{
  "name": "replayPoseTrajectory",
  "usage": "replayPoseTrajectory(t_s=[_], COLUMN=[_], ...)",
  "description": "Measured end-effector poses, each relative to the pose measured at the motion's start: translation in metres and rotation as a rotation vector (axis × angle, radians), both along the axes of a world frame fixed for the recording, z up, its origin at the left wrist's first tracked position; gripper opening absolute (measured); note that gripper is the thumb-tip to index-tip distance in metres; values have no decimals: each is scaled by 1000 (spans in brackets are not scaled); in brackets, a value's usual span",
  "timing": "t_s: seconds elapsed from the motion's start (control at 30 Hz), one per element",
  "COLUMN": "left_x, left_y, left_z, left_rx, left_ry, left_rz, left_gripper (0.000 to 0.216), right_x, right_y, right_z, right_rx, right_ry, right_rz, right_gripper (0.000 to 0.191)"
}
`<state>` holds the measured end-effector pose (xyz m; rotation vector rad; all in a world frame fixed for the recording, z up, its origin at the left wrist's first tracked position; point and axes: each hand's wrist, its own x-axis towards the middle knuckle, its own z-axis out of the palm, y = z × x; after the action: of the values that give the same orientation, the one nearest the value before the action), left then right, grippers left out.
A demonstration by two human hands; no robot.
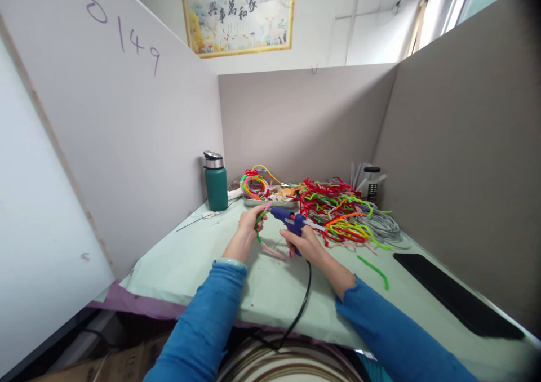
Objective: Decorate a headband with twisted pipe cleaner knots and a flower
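Observation:
My right hand (305, 242) grips a blue hot glue gun (291, 221) by its handle, with the nozzle pointing left. Its black cord (301, 306) runs down toward me over the table edge. My left hand (250, 222) is closed on a green and pink pipe cleaner piece (262, 215), held right at the gun's nozzle. A pink pipe cleaner (274, 252) trails on the pale green tabletop (190, 258) below both hands.
A big heap of coloured pipe cleaners (338, 210) lies behind my right hand, with a metal tray (270, 200) of coiled ones at the back. A teal flask (215, 182) stands back left. A loose green pipe cleaner (374, 270), grey cable coil (386, 224) and black pad (456, 297) lie right. Partition walls enclose the desk.

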<state>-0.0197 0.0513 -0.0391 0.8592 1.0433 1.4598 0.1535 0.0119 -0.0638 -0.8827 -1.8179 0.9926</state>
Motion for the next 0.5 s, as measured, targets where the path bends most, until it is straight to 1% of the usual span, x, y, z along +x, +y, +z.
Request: replayPoseTrajectory(t_s=[0.23,0.4,0.5], left_x=[0,0,0], left_y=[0,-1,-1], left_z=[0,0,0], left_rx=[9,13,15], left_ry=[7,11,12], left_rz=[-9,-6,-9], left_gripper=[28,27,28], right_x=[1,1,0], right_y=[-1,-1,-2], right_z=[2,1,1], right_rx=[-2,5,15], right_ry=[1,14,0], right_rz=[-23,6,-10], right_gripper=[41,38,40])
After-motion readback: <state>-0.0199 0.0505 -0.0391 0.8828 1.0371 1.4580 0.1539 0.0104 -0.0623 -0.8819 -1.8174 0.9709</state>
